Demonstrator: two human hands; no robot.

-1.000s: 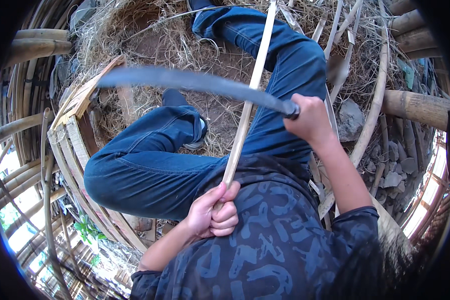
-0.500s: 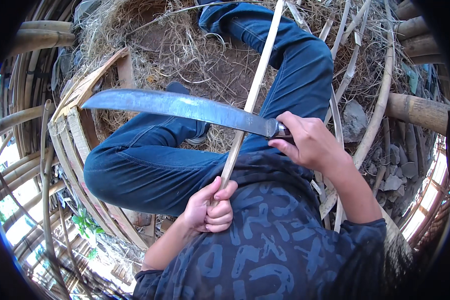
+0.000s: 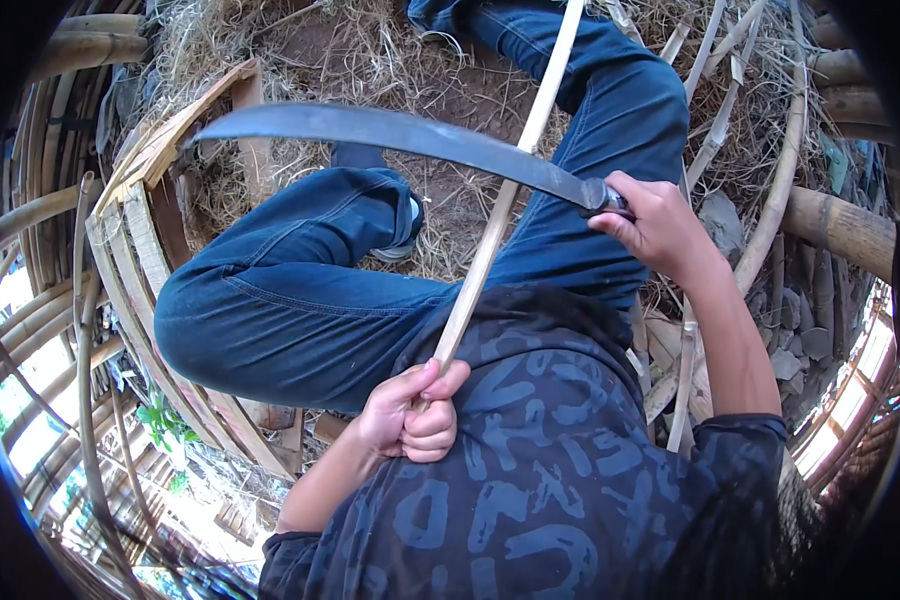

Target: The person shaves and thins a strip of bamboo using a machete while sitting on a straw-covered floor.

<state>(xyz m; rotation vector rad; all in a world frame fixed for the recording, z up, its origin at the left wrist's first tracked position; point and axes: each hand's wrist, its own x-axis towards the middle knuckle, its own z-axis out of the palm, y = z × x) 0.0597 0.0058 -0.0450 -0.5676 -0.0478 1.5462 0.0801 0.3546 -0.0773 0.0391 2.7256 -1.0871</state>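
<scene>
A long, pale split strip of bamboo (image 3: 492,232) slants from my lap up past the top edge of the view. My left hand (image 3: 415,412) is closed round its near end, close to my belly. In my right hand (image 3: 658,222) is a machete (image 3: 400,135), gripped by its dark handle, most of which my fingers hide. Its broad, curved grey blade points left and crosses over the strip, a little past the middle of the visible length. Whether the edge touches the strip, I cannot tell.
A slatted wooden crate (image 3: 135,235) stands at my left, beside my bent knee (image 3: 210,320). Straw and shavings (image 3: 370,50) litter the dirt floor ahead. Bamboo strips (image 3: 705,150), broken stones (image 3: 795,335) and a thick bamboo pole (image 3: 840,230) lie at the right.
The machete and my right hand have moved away from my body along the strip, and slightly right. My left hand keeps its grip near my belly.
</scene>
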